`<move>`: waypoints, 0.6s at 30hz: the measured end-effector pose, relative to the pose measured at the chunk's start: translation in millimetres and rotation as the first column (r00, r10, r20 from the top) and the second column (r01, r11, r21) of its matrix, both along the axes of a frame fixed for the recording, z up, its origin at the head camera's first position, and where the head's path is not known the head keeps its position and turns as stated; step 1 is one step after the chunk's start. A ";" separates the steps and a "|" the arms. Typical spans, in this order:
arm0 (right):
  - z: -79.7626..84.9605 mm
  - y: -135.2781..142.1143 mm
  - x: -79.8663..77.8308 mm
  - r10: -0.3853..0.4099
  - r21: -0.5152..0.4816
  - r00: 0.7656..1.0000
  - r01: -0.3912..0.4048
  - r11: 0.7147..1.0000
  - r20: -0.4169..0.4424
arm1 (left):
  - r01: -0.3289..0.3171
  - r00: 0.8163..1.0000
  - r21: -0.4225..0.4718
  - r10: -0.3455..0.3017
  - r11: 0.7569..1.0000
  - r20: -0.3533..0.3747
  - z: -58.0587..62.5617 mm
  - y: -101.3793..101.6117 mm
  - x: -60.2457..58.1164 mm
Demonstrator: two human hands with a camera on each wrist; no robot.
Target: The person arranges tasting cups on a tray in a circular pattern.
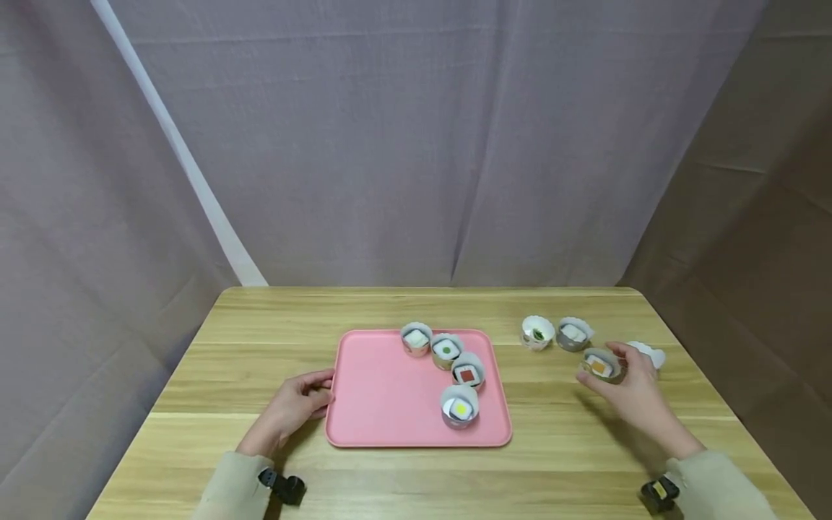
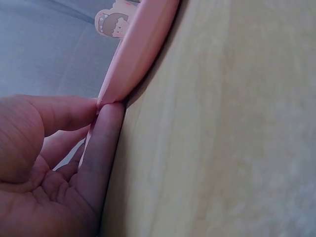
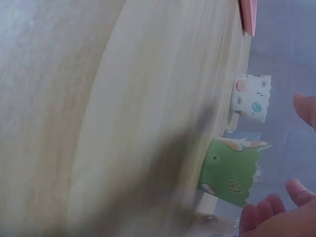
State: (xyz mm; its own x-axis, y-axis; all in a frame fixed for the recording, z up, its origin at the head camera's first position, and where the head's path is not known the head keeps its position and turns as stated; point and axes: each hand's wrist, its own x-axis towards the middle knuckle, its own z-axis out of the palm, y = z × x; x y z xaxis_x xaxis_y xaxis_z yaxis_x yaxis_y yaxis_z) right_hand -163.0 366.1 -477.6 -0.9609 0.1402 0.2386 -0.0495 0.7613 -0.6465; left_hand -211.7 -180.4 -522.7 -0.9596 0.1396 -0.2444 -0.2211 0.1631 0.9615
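Note:
My left hand (image 1: 295, 404) pinches the left rim of a pink tray (image 1: 383, 390); thumb and fingers meet at that rim in the left wrist view. On the tray's right part stand several small paper cups, one holding a yellow-marked white piece (image 1: 461, 409), another a red-marked piece (image 1: 466, 374). My right hand (image 1: 627, 386) hovers over a green paper cup (image 3: 229, 170) holding a white piece with an orange square (image 1: 597, 366). Thumb and fingers are spread to either side of this cup, and in the right wrist view they stand apart from its wall.
Left of the right hand are a white patterned cup (image 1: 536, 333) with something green inside and a grey cup (image 1: 574, 334) with a white piece. Another white cup (image 1: 648, 354) lies partly behind the hand. Grey curtains (image 1: 364, 159) hang behind the wooden table (image 1: 572, 469).

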 end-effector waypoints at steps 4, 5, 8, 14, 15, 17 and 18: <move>-1.7 4.0 -2.5 -0.012 -0.012 0.999 0.013 1.000 0.039 | -0.006 1.000 -0.007 0.006 1.000 -0.004 2.4 0.3 0.3; -2.6 5.1 -3.1 -0.014 -0.014 0.999 0.015 1.000 0.047 | -0.007 1.000 -0.008 0.007 1.000 -0.006 3.1 0.4 0.6; -5.7 8.2 -5.2 -0.016 -0.009 0.999 0.017 1.000 0.051 | -0.012 1.000 -0.007 0.012 1.000 -0.008 4.3 0.4 0.9; -13.0 11.7 -9.0 0.005 0.021 0.999 -0.006 1.000 0.043 | -0.021 1.000 0.002 0.021 1.000 0.014 4.4 0.7 1.1; -14.4 11.8 -9.4 0.003 0.018 0.999 -0.004 1.000 0.047 | -0.019 1.000 0.006 0.019 1.000 0.015 4.5 0.9 1.0; -17.0 11.6 -9.6 -0.005 -0.006 0.998 0.005 1.000 0.063 | -0.012 1.000 0.015 0.012 1.000 0.014 5.4 1.4 0.3; -18.0 11.7 -9.8 -0.006 -0.028 0.997 0.008 1.000 0.076 | -0.007 1.000 0.022 0.007 1.000 0.012 6.2 1.7 0.0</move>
State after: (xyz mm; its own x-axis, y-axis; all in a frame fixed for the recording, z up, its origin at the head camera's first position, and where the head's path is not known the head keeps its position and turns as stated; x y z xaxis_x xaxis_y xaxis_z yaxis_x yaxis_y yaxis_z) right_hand -172.8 377.7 -495.6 -0.9752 0.1523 0.1607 0.0056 0.7425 -0.6698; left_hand -211.7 -178.7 -516.5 -0.9576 0.1383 -0.2528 -0.2337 0.1401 0.9622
